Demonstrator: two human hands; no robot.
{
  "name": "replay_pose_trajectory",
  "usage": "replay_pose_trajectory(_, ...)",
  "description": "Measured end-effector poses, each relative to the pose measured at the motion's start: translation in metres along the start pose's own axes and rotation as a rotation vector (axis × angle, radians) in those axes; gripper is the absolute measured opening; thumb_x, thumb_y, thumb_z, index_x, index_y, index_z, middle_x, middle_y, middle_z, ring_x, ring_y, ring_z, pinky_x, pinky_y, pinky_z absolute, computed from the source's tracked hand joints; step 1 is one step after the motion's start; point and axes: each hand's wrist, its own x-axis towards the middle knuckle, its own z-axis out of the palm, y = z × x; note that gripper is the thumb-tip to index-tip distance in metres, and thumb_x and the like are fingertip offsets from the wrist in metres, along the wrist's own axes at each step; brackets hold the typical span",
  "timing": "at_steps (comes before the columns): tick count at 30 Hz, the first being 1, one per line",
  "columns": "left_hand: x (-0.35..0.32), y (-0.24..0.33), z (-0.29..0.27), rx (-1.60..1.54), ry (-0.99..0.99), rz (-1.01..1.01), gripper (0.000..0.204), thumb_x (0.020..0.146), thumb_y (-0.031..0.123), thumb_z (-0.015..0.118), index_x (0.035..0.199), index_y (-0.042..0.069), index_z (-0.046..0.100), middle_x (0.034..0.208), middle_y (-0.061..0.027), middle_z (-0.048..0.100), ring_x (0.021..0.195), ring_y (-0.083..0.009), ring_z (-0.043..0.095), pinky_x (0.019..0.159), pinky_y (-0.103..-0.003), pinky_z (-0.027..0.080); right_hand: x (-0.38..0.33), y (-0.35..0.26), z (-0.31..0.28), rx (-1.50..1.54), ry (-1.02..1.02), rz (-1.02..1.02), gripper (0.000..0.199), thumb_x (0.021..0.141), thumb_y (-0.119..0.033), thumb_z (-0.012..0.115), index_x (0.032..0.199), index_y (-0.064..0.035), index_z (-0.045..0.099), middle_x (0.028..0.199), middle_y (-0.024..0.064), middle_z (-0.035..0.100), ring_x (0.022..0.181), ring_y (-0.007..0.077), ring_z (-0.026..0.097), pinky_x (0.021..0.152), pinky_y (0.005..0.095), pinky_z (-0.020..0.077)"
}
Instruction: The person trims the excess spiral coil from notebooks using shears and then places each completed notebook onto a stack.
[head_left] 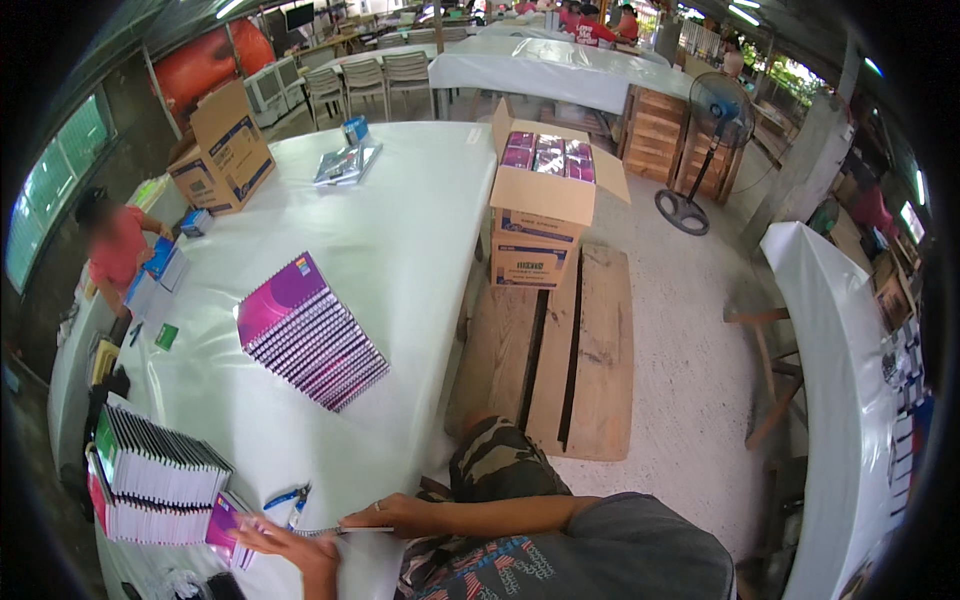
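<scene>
At the table's near edge, my left hand point(280, 543) has its fingers spread beside a purple-covered notebook point(222, 525). My right hand point(398, 514) is closed on a thin spiral notebook point(345, 531), seen almost edge-on in front of my body. Just beyond my left hand lie blue-handled pliers point(288, 497). To the left stands a thick pile of spiral notebooks point(160, 470), their wire bindings facing several ways. Farther out, a fanned row of purple spiral notebooks point(312, 335) rests on the white table point(400, 240).
An open carton point(545, 205) of purple packs sits on another box on a wooden bench point(600, 350), right of the table. Another carton point(225, 155) stands at the far left. A co-worker in a red shirt point(115, 245) handles blue boxes there. A standing fan point(705, 150) is farther right.
</scene>
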Motion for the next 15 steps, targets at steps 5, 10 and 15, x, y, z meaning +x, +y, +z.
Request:
replay_pose_trajectory(5,-0.107,-0.019,0.021,-0.179,-0.53,-0.143,0.09,0.079,0.04,0.063,0.138,-0.007,0.014,0.144,-0.0293,0.012,0.133,-0.0496,0.009,0.107,-0.06,0.004,0.01,-0.009,-0.003,-0.069,-0.055,0.166,0.054,0.081,0.003,0.051,0.132,-0.0171,0.045,0.113,0.0109,0.062,0.093,0.0314,0.063,0.08,0.0351,0.0498)
replay_pose_trajectory(10,-0.011,-0.004,0.007,0.076,-0.047,0.013,0.107,0.066,0.045,0.073,0.137,-0.01,0.015,0.141,-0.0349,0.013,0.131,-0.0537,0.006,0.106,-0.062,0.005,-0.004,0.002,0.003,-0.002,0.036,-0.028,0.053,0.079,0.0,0.053,0.13,-0.0164,0.048,0.107,0.0127,0.063,0.09,0.033,0.063,0.077,0.0363,0.05)
replay_pose_trajectory(15,-0.122,-0.027,0.061,-0.133,-0.315,0.047,0.054,0.091,0.017,0.045,0.133,-0.01,0.024,0.131,-0.0366,0.028,0.125,-0.0565,0.021,0.104,-0.063,0.016,0.006,0.008,0.008,-0.073,0.103,-0.078,0.054,0.076,0.005,0.055,0.127,-0.0128,0.051,0.109,0.0115,0.063,0.089,0.0298,0.064,0.077,0.0351,0.0504)
